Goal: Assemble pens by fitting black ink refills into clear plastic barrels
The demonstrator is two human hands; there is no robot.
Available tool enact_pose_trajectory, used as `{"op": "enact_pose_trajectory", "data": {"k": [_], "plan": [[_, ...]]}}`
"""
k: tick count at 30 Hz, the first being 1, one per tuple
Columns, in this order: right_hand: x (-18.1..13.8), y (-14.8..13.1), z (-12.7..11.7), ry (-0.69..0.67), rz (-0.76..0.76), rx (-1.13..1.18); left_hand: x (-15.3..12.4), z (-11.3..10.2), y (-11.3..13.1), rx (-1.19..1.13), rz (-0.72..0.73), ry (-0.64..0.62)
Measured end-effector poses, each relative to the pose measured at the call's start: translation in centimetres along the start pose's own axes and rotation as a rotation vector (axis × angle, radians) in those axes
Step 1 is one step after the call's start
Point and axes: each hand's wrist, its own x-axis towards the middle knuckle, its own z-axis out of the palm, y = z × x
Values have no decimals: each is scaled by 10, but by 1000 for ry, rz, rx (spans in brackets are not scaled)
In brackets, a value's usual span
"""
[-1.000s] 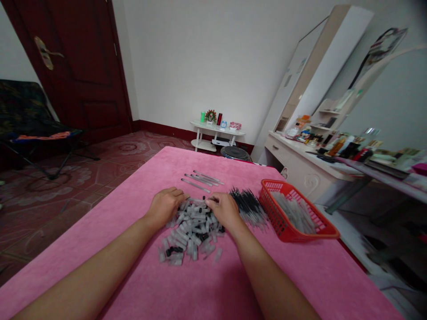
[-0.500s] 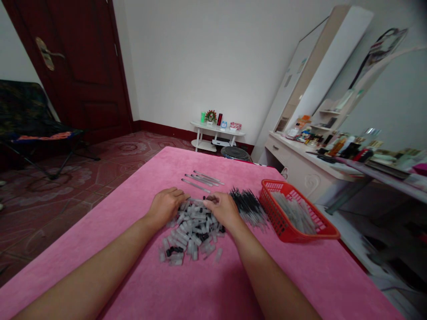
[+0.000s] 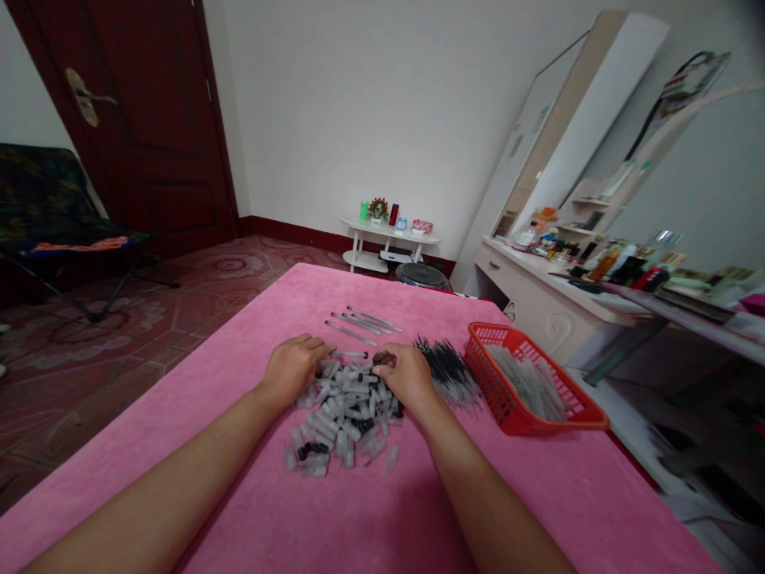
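A heap of small clear caps [image 3: 343, 414], a few with black ends, lies on the pink cloth [image 3: 299, 510]. My left hand [image 3: 294, 367] rests at the heap's far left edge, its fingers closed on a thin clear pen tube [image 3: 350, 353] that points right. At the heap's far right side my right hand [image 3: 405, 375] has its fingers curled around something small and dark that I cannot make out. The two hands are a short gap apart.
A row of clear tubes [image 3: 362, 321] lies beyond the hands. A bundle of black refills [image 3: 448, 368] sits right of my right hand, then a red basket [image 3: 508, 406] holding clear tubes. A dresser [image 3: 538, 295] stands at the right.
My left hand has drawn a clear tube out toward the right, now showing between the hands. My right hand has curled more and shifted slightly right.
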Motion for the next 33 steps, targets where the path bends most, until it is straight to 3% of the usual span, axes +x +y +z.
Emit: {"op": "enact_pose_trajectory", "data": {"k": [6, 12, 15, 18, 20, 23, 25, 29, 33], "plan": [[-4, -15, 1, -34, -39, 75, -1, -3, 3, -24, -12, 80], [-4, -17, 9, -4, -130, 317, 0, -9, 11, -69, 61, 128], [0, -11, 9, -53, 48, 578, 3, -14, 13, -148, 1, 298], [3, -6, 1, -118, 274, 992, 6, -18, 12, -247, -176, 528], [4, -7, -6, -146, 307, 1271, 8, -18, 10, -323, -269, 588], [4, -11, -13, -196, 268, 1549, 8, -14, 8, -412, -309, 558], [2, -14, -12, -240, 260, 1602, 8, -12, 10, -477, -298, 532], [-2, -18, 0, -288, 268, 1402, 10, -15, 23, -822, -278, 428], [-7, -23, 3, -348, 227, 1094, 15, -19, 36, -1288, -447, 240]]}}
